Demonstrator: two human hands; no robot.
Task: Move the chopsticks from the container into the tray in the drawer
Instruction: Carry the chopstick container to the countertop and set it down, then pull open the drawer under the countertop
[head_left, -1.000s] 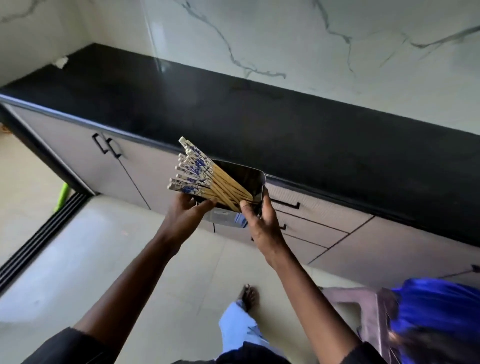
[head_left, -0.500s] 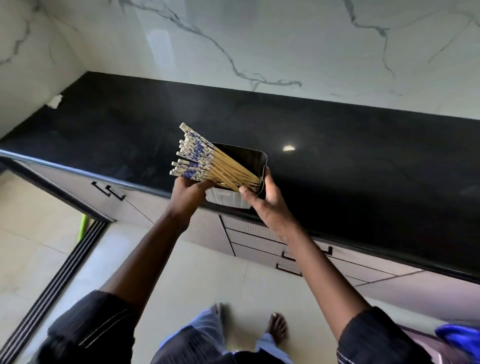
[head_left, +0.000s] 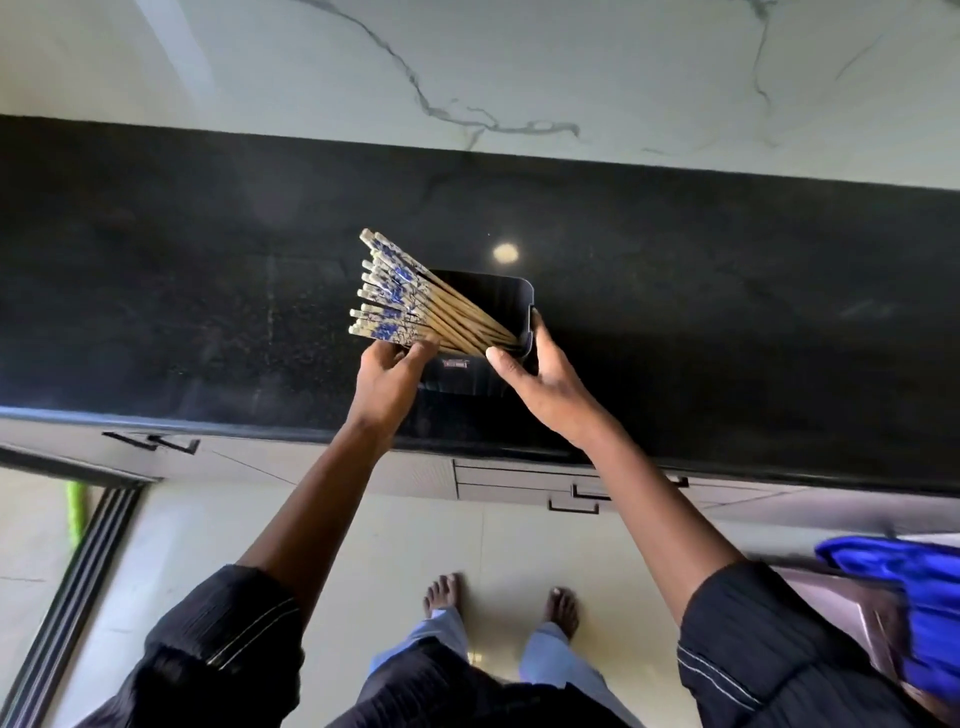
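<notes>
A black rectangular container stands over the black countertop, with a bundle of wooden chopsticks with blue-and-white patterned ends fanning out of it to the left. My left hand grips the container's near-left side, just under the chopsticks. My right hand holds its right wall, thumb on the near rim. The drawers below the counter edge are closed; no tray is visible.
A white marble wall backs the counter. Cabinet doors with black handles sit lower left. A blue cloth on a stool is at the right. My bare feet stand on the tiled floor.
Both hands carried the container with the chopsticks up from in front of the drawers to over the countertop. My view tilted to look straight down.
</notes>
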